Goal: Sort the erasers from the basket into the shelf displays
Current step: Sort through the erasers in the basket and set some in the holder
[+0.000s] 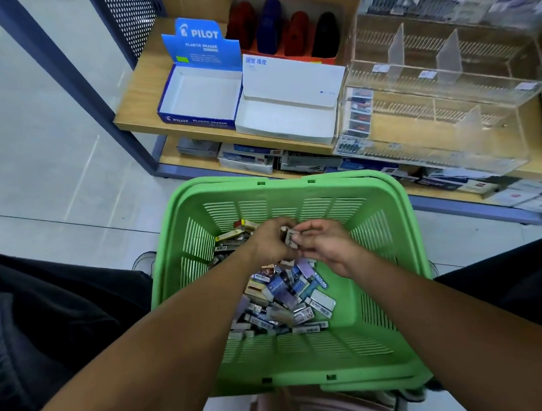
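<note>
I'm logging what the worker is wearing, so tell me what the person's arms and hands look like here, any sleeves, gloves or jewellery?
Both forearms are bare up to the picture's lower edge, with no sleeves in sight. The left hand and right hand wear no gloves, and no watch, bracelet or ring shows on the visible sides. Dark clothing appears at the left and right borders of the head view.

A stationery shop: price-tagged acrylic bins (444, 89) and Pilot eraser box (201, 92).

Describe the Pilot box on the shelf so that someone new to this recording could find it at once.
Start at the wooden shelf beyond the green basket. At its left end stands the Pilot box, open, white inside and holding nothing. Unlike the plain white box touching its right side, it is blue, with an upright flap reading PILOT PLASTIC ERASER.
</note>
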`<state>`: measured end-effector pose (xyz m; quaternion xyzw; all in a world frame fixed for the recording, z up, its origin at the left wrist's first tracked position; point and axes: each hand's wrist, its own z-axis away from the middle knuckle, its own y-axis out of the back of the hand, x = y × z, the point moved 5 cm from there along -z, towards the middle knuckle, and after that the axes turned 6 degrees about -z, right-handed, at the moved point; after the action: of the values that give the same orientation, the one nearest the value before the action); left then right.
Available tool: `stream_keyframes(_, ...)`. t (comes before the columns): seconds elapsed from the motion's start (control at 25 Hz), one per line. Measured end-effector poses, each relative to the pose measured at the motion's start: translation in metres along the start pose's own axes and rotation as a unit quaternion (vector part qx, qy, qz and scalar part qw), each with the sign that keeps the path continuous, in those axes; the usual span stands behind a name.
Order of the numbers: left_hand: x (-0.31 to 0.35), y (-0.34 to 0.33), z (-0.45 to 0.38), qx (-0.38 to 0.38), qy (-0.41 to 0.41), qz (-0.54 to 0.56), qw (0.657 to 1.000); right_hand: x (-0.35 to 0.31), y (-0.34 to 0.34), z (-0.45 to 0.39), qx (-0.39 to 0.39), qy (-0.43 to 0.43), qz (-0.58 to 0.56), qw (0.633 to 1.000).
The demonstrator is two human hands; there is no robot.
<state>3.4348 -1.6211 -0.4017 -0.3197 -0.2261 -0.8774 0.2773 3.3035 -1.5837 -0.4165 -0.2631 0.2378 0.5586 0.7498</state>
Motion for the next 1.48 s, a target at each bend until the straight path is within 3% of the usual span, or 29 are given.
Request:
stream_keyframes(0.08, 0.001, 0.007, 0.001, 0.04, 0.011, -0.032, 0.999, 0.002, 0.002, -0.006, 0.02, 0.007, 0.072, 0.997)
stream_keyframes(0.12, -0.002, 0.011, 0.001, 0.06, 0.027, -0.031, 0.997, 0.003, 0.009, -0.013, 0.061, 0.018, 0.181, 0.981)
stream_keyframes(0.2, -0.008, 0.017, 0.001, 0.074, 0.057, 0.001, 0.996, 0.006, 0.024, -0.021, 0.132, 0.032, 0.398, 0.907)
stream_keyframes(0.24, -0.01, 0.017, 0.002, 0.067, 0.067, 0.01, 0.995, 0.011, 0.026, -0.022, 0.128, 0.023, 0.444, 0.887)
stream_keyframes(0.4, -0.019, 0.013, -0.006, 0.058, 0.071, -0.075, 0.993, 0.038, 0.01, -0.023, 0.019, -0.042, 0.427, 0.903)
stream_keyframes(0.56, -0.026, 0.012, -0.013, 0.055, 0.064, -0.144, 0.986, 0.04, 0.011, -0.026, 0.01, -0.053, 0.389, 0.92)
stream_keyframes(0.72, -0.029, 0.01, -0.016, 0.055, 0.068, -0.205, 0.975, 0.045, 0.006, -0.025, 0.02, -0.043, 0.429, 0.902)
stream_keyframes(0.8, -0.031, 0.007, -0.016, 0.043, 0.074, -0.226, 0.97, 0.045, 0.007, -0.024, 0.019, -0.041, 0.394, 0.918)
stream_keyframes(1.0, -0.036, 0.008, -0.014, 0.044, 0.104, -0.177, 0.978, 0.046, 0.011, -0.02, 0.029, -0.018, 0.302, 0.953)
stream_keyframes(1.36, -0.034, 0.007, -0.01, 0.046, 0.11, -0.136, 0.983, 0.05, -0.002, -0.013, -0.011, -0.065, 0.328, 0.942)
stream_keyframes(1.48, -0.034, 0.006, -0.009, 0.047, 0.112, -0.115, 0.986, 0.049, -0.009, -0.013, 0.007, -0.059, 0.33, 0.942)
